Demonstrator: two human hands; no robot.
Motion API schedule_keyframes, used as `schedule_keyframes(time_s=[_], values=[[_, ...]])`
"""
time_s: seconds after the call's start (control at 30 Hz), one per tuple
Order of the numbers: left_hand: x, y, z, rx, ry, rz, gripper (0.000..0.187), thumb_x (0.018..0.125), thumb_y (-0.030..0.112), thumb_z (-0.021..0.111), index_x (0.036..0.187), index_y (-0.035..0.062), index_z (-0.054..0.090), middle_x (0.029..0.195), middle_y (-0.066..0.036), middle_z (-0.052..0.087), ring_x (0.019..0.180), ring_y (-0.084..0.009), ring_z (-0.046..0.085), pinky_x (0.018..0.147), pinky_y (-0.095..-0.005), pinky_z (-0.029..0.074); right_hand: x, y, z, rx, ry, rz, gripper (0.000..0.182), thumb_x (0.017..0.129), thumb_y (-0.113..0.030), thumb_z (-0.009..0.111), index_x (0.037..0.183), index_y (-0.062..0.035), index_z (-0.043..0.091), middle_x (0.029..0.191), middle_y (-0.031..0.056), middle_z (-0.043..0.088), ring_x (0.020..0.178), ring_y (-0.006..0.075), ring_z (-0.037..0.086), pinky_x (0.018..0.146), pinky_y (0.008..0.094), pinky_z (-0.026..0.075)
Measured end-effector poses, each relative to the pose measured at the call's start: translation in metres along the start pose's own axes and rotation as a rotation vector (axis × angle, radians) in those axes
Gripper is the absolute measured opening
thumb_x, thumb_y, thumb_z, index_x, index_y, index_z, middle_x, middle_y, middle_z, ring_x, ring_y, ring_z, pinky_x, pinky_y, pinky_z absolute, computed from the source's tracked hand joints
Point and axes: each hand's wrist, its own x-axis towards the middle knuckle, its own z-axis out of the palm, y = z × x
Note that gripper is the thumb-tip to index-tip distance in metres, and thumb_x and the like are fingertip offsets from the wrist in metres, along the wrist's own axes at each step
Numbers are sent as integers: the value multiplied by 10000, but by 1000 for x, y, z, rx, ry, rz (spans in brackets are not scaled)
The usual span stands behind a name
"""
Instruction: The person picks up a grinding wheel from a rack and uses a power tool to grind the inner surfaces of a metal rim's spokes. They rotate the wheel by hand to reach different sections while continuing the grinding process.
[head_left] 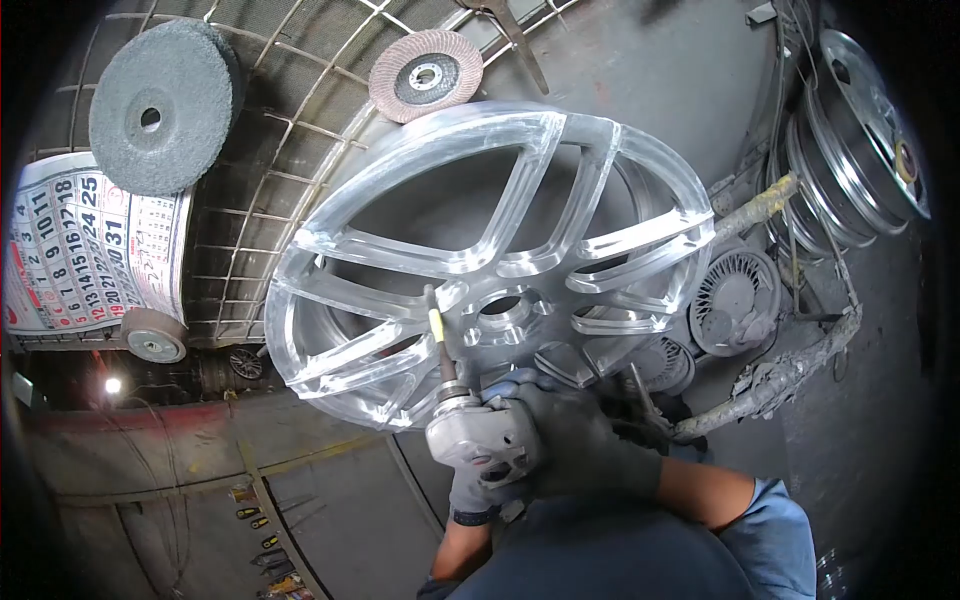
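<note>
A bare-metal alloy wheel rim [585, 215] with paired spokes stands in front of me, its face partly bright and partly dull grey. My right hand [580, 435], in a grey glove, is wrapped around the body of a grinder [468, 435]. Below the tool's head, my left hand [475, 495], also gloved, closes around it from underneath; most of its fingers are hidden. From the grinder a slim shaft with a yellow band [437, 325] points up, its tip overlapping a spoke left of the hub [502, 306].
A wire grid behind holds a grey abrasive wheel [190, 110], a flap disc [425, 76] and a calendar [70, 250]. Other rims [850, 150] hang at the right near a crusted metal frame [780, 380]. Several yellow-and-black-handled tools [260, 522] lie at the lower left.
</note>
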Motion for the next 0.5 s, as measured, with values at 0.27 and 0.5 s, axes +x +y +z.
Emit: schedule_keyframes(time_s=[0.27,0.5], values=[[-13,-4,-12,-647,146,-226,439,1080,338,380,1450,103,407,1437,-104,477,1321,-227,475,1128,-398,398,3,-6,-5,108,41,-2,840,606,-357,865,1269,-8,484,1102,192,633,976,390,677,864,461,559],[-29,8,-10,-298,54,-161,466,1082,325,359,1504,128,344,1485,-103,428,1379,-244,423,1149,-409,379,4,-1,-4,136,27,31,842,602,-356,872,1260,3,487,1114,219,653,1001,414,676,868,471,555]])
